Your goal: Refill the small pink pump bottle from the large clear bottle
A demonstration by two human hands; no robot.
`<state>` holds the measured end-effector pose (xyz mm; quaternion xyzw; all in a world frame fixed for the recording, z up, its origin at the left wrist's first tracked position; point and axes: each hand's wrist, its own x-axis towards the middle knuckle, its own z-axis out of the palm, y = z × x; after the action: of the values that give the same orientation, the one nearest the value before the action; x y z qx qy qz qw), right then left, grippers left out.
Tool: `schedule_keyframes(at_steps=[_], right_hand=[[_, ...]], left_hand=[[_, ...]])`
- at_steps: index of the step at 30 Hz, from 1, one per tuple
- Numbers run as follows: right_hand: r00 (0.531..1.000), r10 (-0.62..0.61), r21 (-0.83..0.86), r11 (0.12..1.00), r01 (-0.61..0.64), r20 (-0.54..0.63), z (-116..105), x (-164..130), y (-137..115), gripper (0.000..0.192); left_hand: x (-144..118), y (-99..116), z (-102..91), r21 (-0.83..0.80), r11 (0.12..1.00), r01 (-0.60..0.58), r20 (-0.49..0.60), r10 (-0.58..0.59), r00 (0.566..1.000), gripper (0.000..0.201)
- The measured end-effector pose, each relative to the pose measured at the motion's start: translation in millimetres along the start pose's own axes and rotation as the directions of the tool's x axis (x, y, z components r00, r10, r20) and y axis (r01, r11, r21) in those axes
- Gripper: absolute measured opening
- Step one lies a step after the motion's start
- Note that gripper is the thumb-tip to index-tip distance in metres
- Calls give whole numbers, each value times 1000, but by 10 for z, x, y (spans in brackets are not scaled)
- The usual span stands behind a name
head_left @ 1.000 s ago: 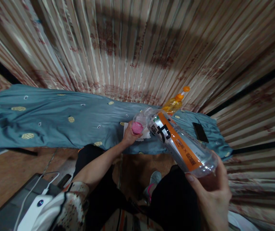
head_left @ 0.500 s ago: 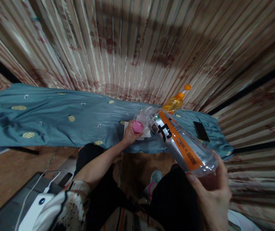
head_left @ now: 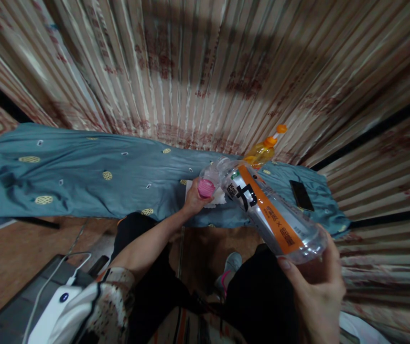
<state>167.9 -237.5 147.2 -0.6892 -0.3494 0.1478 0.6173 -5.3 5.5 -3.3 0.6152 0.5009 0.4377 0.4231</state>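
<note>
Around the bottle [head_left: 271, 210], taken as the clock's centre.
The right hand [head_left: 316, 286] is at its base, at five o'clock; the left hand [head_left: 193, 198], at nine, holds the container [head_left: 207, 187] beside the bottle's neck, over the paper [head_left: 220, 197] on the cloth [head_left: 76, 167]. Also on the cloth are the pump bottle [head_left: 261, 152] at twelve and the phone [head_left: 302, 195] at two, the curtain [head_left: 190, 71] behind. At eight, the power bank [head_left: 52, 313] lies on a low surface [head_left: 49, 276].
</note>
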Motion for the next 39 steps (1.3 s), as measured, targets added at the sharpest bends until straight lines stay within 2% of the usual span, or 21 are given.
schedule_keyframes(at_steps=[5,20,30,39], right_hand=[[1000,-7,-37,999,7,-10,-8,5,-3,106],[1000,-14,-6,1000,14,-13,3,22,47,106],[1000,25,-4,1000,-25,5,-33,39,103,110],[999,24,-22,999,-24,25,-72,70,126,113]], left_hand=[[0,-7,-1,-24,999,-26,-7,25,1000,84],[-4,12,0,-27,1000,-2,-12,1,1000,84],[-6,20,9,-10,999,31,-7,-31,999,87],[-7,-52,18,-5,1000,-20,-20,19,1000,85]])
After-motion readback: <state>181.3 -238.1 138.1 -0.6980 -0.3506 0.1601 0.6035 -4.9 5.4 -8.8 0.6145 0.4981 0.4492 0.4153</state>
